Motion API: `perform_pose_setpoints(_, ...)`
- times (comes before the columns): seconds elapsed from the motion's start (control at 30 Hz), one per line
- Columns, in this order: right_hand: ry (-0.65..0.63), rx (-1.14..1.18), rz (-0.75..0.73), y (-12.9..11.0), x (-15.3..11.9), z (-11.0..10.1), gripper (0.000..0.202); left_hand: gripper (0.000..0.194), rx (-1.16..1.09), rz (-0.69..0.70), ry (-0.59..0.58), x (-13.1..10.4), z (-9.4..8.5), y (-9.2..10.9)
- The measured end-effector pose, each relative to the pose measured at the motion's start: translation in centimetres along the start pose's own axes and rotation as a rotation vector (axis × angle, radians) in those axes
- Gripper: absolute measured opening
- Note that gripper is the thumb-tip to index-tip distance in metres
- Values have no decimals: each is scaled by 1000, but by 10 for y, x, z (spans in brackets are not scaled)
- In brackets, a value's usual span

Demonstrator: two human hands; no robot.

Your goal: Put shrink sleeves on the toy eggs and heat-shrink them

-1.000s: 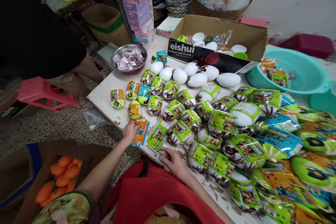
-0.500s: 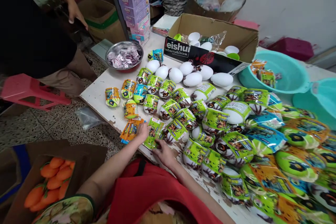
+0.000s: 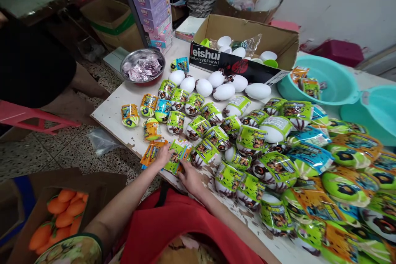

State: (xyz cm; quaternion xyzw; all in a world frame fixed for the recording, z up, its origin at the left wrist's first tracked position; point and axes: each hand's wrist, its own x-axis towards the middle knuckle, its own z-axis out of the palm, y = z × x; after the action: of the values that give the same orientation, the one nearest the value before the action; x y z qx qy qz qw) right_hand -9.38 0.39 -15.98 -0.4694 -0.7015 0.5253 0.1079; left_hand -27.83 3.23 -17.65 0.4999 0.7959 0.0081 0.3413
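Near the table's front edge my left hand (image 3: pixel 163 156) has its fingers on the left side of green printed wrappers (image 3: pixel 175 157). My right hand (image 3: pixel 189 176) holds their right side, where an orange and blue wrapper shows at the edge. Orange wrappers (image 3: pixel 151 151) lie just left of my left hand. Behind the hands stand wrapped eggs, among them an orange one (image 3: pixel 151 129) and a green one (image 3: pixel 176 122). A row of plain white eggs (image 3: pixel 204 88) lies farther back. Many wrapped eggs (image 3: pixel 275 169) are heaped to the right.
A metal bowl of small packets (image 3: pixel 143 66) sits at the back left. Behind the eggs is an open carton (image 3: pixel 241 68), with turquoise basins (image 3: pixel 328 78) to its right. A person in dark clothes (image 3: pixel 34 62) is at the left. Orange objects (image 3: pixel 63 218) fill a box below.
The view has shifted slightly. An orange and blue wrapper now shows at the right edge of the green wrappers between my hands. The person at the left has moved farther left, arm mostly out of view.
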Motion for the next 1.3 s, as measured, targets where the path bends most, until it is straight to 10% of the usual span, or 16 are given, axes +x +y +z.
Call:
perform_pose_setpoints(0.4,244,170,265,-12,2,2,31,23,-61,40,15,-1,-15,-4)
perform_pose_setpoints(0.6,91,290,148,0,0,14,49,24,-147,46,30,0,-3,2)
perform_pose_setpoints(0.83,108,655,351,-9,13,4,61,27,-318,82,119,-10,-39,-6)
perform_pose_setpoints(1.3,442,458,141,-42,33,-72,42,35,-574,264,152,-32,-61,81)
